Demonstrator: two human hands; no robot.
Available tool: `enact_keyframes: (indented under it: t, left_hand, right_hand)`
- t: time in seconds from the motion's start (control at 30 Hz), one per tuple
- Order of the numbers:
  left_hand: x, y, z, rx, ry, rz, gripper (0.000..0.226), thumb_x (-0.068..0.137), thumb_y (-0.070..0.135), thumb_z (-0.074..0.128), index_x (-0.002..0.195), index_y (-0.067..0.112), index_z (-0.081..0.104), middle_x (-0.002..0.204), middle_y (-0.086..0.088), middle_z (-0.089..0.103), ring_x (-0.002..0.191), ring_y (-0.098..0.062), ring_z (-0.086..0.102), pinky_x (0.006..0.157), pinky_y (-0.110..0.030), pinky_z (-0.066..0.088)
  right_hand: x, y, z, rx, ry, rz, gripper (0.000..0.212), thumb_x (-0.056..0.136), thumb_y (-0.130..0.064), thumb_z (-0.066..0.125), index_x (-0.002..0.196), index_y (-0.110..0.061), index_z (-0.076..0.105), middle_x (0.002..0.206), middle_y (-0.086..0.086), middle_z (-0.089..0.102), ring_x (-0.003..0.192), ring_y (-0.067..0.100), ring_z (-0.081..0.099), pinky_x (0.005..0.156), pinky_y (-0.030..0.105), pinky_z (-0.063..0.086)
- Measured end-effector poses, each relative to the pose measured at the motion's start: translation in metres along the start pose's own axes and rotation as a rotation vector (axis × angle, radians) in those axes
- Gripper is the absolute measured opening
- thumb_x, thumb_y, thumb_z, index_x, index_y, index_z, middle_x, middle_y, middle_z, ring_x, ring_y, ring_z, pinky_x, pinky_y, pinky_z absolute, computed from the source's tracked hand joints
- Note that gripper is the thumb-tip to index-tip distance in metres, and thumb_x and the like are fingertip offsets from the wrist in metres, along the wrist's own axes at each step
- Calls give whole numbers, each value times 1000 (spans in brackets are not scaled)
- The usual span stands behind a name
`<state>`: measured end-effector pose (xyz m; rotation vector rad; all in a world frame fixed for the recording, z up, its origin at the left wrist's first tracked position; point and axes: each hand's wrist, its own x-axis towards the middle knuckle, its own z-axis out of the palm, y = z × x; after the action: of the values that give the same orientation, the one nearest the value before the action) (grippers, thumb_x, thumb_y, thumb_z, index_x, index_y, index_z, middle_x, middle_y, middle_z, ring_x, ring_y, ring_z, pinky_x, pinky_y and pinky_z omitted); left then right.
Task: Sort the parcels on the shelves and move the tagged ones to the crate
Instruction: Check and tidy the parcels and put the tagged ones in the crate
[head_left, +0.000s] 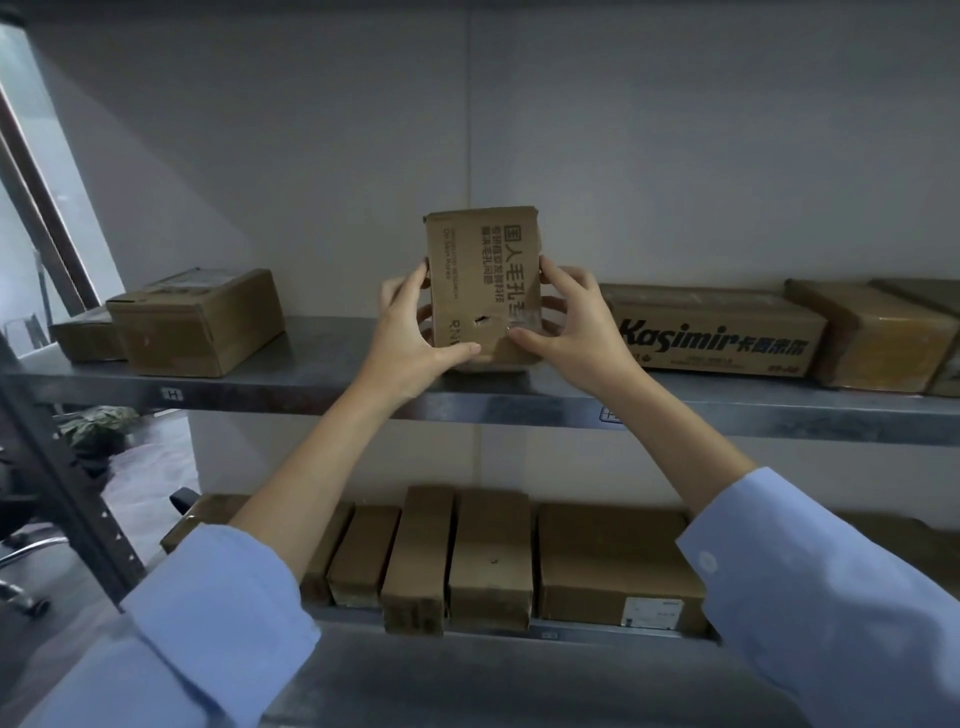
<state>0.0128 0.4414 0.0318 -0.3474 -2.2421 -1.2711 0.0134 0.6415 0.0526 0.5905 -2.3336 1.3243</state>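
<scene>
We judge the sort to be at an early stage. One parcel (483, 280) is in hand at the upper shelf (322, 358). Other boxes lie flat to either side of it, among them a long carton (711, 332) printed Kasimir, and a row of parcels (488, 556) sits on the lower shelf (582, 630). No crate is in view, so we record nothing as delivered.

The left hand (415, 332) grips the parcel's left edge, fingers curled behind and thumb across the lower front. The right hand (571, 327) grips the right edge likewise. The parcel is held upright on end at the shelf's front middle.

It is brown cardboard, dented, with dark lettering turned sideways. It has a small torn hole (482, 321) low on the front and clear tape (524, 319) beside it. We see no tag on this face, though the light is dim; the other faces are not yet checked
</scene>
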Motion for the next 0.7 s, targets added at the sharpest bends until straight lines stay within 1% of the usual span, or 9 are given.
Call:
enact_keyframes:
  t: [0.07, 0.1, 0.17, 0.2, 0.23, 0.33, 0.43, 0.6, 0.7]
  left_hand:
    - [2, 1, -1, -29, 6, 13, 98, 74, 21, 84, 151, 28, 23, 144, 9, 26, 126, -4, 31, 78, 7, 34]
    - [2, 1, -2, -45, 3, 17, 96, 75, 21, 83, 150, 30, 24, 149, 6, 26, 130, -8, 32, 89, -1, 37]
    - [3, 3, -4, -86, -21, 25, 92, 75, 21, 83, 146, 33, 26, 154, 5, 25, 139, -16, 32, 110, -29, 37]
    - [3, 5, -4, -109, -33, 29, 90, 75, 20, 83, 144, 33, 27, 154, 6, 25, 141, -18, 32, 113, -38, 34]
    - [3, 6, -5, -126, -37, 34, 88, 76, 20, 83, 142, 34, 27, 152, 9, 26, 140, -17, 32, 114, -41, 33]
    - [5, 9, -6, -127, -27, 38, 88, 76, 21, 82, 142, 34, 26, 147, 16, 28, 133, -8, 31, 108, -33, 31]
    - [3, 10, -6, -134, -22, 12, 96, 76, 22, 82, 148, 34, 20, 156, 3, 22, 128, -5, 30, 103, -27, 34]
    - [-3, 12, -3, -128, -14, 8, 99, 77, 23, 81, 152, 35, 17, 154, 0, 25, 129, -3, 30, 102, -26, 34]
    - [-5, 10, -7, -108, -22, 7, 96, 77, 27, 81, 151, 37, 21, 154, 2, 29, 132, -6, 34, 103, -32, 36]
  right_hand:
    - [2, 1, -1, 16, 12, -2, 81, 83, -14, 76, 151, -19, 32, 144, 1, 36, 132, 17, 43, 106, 42, 47]
    - [2, 1, -1, 26, 16, 5, 80, 82, -15, 77, 149, -19, 33, 146, 0, 36, 134, 16, 42, 107, 42, 46]
    - [3, 1, -2, 68, 16, 29, 77, 82, -15, 77, 146, -18, 33, 148, -3, 39, 133, 13, 42, 108, 41, 45]
    - [3, 1, -2, 103, 10, 37, 75, 83, -14, 77, 144, -17, 33, 146, -5, 41, 131, 12, 43, 108, 41, 45]
    - [2, 1, -2, 137, 5, 36, 73, 83, -13, 76, 142, -16, 33, 144, -6, 43, 130, 12, 44, 109, 42, 44]
    - [1, 1, -3, 167, 12, 25, 84, 82, -14, 77, 148, -20, 25, 144, -6, 42, 132, 17, 46, 109, 41, 43]
    - [3, 1, -2, 104, 1, 6, 98, 81, -20, 79, 155, -25, 14, 150, 1, 36, 135, 19, 43, 110, 38, 42]
    - [3, 0, -2, 82, -17, -14, 86, 81, -26, 79, 150, -23, 29, 145, 2, 38, 132, 15, 44, 112, 34, 38]
    - [0, 3, -5, 114, -24, -8, 84, 81, -24, 78, 150, -21, 30, 145, -1, 44, 134, 12, 43, 113, 38, 38]
